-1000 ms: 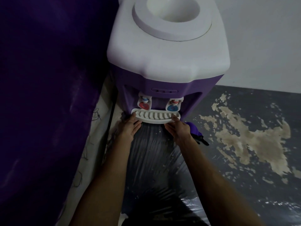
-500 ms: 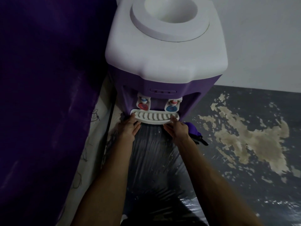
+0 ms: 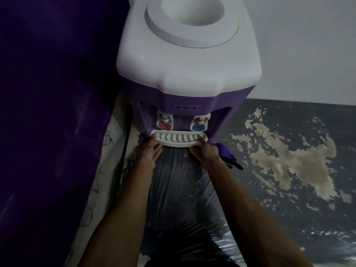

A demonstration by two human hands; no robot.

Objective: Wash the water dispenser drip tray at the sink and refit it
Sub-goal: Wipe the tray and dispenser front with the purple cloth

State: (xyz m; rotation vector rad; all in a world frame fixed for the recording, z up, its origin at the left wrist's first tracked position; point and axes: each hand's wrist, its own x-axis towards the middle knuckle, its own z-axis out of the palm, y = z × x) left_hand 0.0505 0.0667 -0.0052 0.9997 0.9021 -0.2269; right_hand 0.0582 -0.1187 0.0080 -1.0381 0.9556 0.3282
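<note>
Flanking hands (image 3: pixel 149 151): curtain (image 3: pixel 54 112) (purple), floor (image 3: pixel 289 151).

Below the purple water dispenser (image 3: pixel 189 60), the left hand (image 3: pixel 149 150) and right hand (image 3: pixel 207 154) are gripping the white drip tray (image 3: pixel 178 140) at its two ends.

Both forearms bare, extended forward and down, converging. Left hand (image 3: pixel 149 151) palm-down, thumb up top, fingers (image 3: pixel 157 151) pointing inward. Right hand (image 3: pixel 206 152) mirrored, thumb raised, fingers curled under. Wrists straight, hands level.
</note>
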